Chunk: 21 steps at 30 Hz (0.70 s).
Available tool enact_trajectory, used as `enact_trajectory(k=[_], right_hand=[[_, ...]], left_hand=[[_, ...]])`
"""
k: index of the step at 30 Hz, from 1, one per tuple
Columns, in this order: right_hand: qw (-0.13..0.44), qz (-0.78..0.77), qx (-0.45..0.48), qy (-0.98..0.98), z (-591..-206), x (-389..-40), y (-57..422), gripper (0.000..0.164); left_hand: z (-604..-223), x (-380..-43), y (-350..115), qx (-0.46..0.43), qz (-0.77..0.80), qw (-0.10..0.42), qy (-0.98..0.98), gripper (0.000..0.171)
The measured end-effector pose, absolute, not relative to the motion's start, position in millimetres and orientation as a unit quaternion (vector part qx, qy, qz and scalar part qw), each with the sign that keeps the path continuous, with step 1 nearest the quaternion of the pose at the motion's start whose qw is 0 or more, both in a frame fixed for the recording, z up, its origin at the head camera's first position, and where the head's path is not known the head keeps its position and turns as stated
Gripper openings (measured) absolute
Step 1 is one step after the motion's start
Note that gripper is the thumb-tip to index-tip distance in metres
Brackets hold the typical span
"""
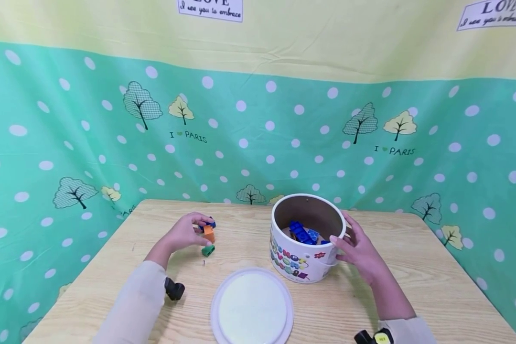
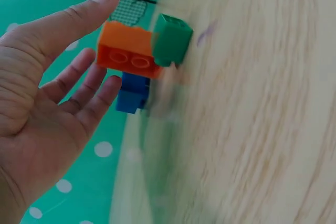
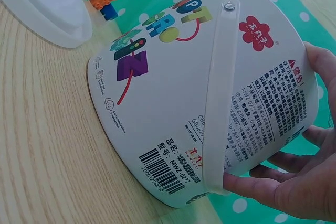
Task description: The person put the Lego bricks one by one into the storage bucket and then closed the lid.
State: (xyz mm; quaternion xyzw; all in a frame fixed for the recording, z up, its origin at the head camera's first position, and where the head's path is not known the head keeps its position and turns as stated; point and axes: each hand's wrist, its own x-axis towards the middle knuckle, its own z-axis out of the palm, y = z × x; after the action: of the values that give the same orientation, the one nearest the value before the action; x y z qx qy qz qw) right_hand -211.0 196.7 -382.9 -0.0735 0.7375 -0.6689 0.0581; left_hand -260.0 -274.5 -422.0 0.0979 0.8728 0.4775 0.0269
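Note:
My left hand (image 1: pixel 188 232) is over several toy building blocks at the table's left, thumb spread from the fingers. The orange block (image 2: pixel 128 48) is nearest those fingers, its hollow underside showing. Beside it are a green block (image 2: pixel 172 40) and a blue block (image 2: pixel 132 93). My right hand (image 1: pixel 361 253) holds the right side of a white printed bucket (image 3: pixel 173 93), its thumb at the rim and other fingers along the outer wall. Inside the bucket lie several blue blocks (image 1: pixel 301 232). A white handle (image 3: pixel 219 98) hangs down the bucket's side.
A round white lid (image 1: pixel 252 306) lies flat on the wooden table (image 1: pixel 322 310) in front of the bucket. Behind the table hangs a green and yellow curtain (image 1: pixel 284 110) with dots and trees. The bucket stands right of the lid, close to the table's back edge.

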Motion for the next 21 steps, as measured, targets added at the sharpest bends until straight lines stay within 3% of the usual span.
enact_trajectory(k=[21], right_hand=[[0.057, -0.664, -0.070, 0.742, -384.1, -211.8, 197.2, 0.083]], left_hand=[[-426.9, -265.8, -273.9, 0.058, 0.443, 0.009, 0.895, 0.042]])
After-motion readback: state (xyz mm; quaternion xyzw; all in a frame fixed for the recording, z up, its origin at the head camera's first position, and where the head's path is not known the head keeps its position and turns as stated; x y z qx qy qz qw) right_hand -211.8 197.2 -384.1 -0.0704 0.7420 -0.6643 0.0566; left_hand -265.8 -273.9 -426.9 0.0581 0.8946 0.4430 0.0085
